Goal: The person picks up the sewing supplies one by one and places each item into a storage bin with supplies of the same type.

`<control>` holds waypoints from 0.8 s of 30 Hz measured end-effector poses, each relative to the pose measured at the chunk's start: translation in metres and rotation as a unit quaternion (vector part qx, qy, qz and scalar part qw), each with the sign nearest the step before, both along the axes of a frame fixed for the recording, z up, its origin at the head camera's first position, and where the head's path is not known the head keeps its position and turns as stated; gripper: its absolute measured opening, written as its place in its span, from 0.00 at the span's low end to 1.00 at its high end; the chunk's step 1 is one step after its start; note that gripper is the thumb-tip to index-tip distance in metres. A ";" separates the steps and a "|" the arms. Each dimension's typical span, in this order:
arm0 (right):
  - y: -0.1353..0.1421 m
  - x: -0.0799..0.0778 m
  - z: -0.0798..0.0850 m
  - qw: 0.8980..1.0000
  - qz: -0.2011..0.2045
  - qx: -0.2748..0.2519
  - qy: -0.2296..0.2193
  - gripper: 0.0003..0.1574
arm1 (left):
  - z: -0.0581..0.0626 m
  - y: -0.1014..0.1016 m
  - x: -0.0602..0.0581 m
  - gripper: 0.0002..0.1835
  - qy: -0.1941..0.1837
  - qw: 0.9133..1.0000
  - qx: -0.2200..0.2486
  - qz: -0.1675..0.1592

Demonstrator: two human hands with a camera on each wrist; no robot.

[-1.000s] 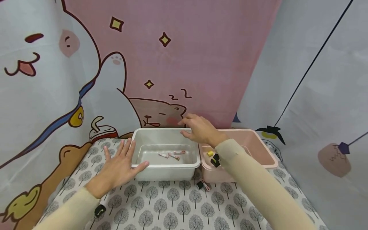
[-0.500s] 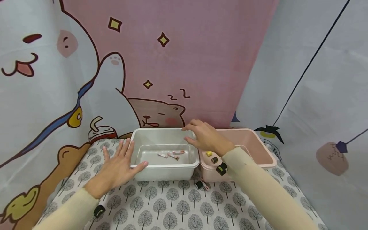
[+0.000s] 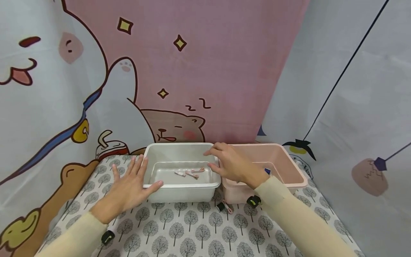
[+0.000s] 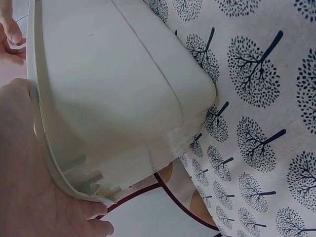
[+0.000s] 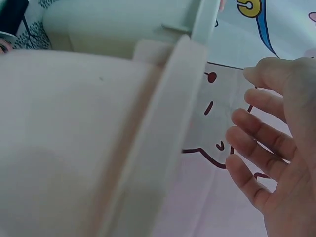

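My left hand (image 3: 128, 189) rests on the left front corner of the white plastic bin (image 3: 183, 186), fingers straight and spread; the left wrist view shows the palm against the rim of this bin (image 4: 37, 113). My right hand (image 3: 232, 163) hovers palm down over the seam between the white bin and the pink bin (image 3: 284, 162). Its fingers are loosely bent and hold nothing, as the right wrist view shows of that hand (image 5: 276, 143). Several small pink-and-white pieces (image 3: 191, 175) lie in the white bin. Inside the pink bin a small blue item (image 3: 267, 171) shows past my right wrist.
A black thread spool (image 3: 220, 206) and a pink looped piece (image 3: 228, 207) lie on the tree-print cloth (image 3: 192, 228) before the bins. A cartoon-print curtain (image 3: 237, 71) hangs close behind.
My right hand has come down and nearer to the bins. It now covers the yellow spool and dark spool in the pink bin, while the blue item shows. The left hand stays put.
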State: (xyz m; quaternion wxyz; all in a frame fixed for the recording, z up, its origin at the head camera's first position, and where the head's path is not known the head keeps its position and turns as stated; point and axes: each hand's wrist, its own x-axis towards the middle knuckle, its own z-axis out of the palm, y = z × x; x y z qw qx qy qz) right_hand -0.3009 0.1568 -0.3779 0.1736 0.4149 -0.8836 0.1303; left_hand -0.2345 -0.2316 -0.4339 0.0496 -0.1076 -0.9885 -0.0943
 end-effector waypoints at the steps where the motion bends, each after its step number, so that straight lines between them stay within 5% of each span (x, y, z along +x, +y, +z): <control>1: 0.000 0.002 -0.001 1.000 0.007 -0.004 0.008 0.22 | 0.000 -0.001 0.000 0.65 -0.001 1.000 0.001 0.000; 13: 0.014 0.030 -0.017 0.995 0.048 -0.045 0.070 0.21 | -0.001 -0.001 0.000 0.66 0.004 1.000 0.001 -0.001; 24: 0.023 0.053 -0.038 0.992 0.059 -0.080 0.077 0.19 | -0.003 -0.003 -0.001 0.65 0.000 1.000 0.000 0.001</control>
